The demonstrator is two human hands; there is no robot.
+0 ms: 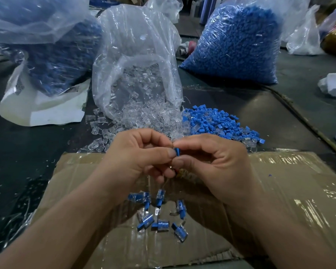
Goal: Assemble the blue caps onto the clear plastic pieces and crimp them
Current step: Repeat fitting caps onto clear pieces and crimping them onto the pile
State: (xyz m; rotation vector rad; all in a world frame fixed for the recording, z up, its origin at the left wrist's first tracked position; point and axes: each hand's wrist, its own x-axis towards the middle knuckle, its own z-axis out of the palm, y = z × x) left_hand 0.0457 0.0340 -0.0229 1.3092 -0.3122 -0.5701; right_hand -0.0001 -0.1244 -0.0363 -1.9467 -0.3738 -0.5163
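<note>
Your left hand (pixel 140 158) and right hand (pixel 211 164) together pinch 1 blue cap (pixel 176 152) at their fingertips, above the cardboard (pixel 279 181). Under them, 6 capped pieces (pixel 160 226) lie on it. Behind, 1 open bag (pixel 136 45) spills clear pieces (pixel 136 115) beside a loose cap pile (pixel 221 123). 2 bags hold blue parts: left bag (pixel 56 61) and right bag (pixel 235 45).

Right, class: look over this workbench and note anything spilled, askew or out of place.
Clear pieces have spilled from the mouth of the open bag across the table, some mixing into the loose blue caps.
</note>
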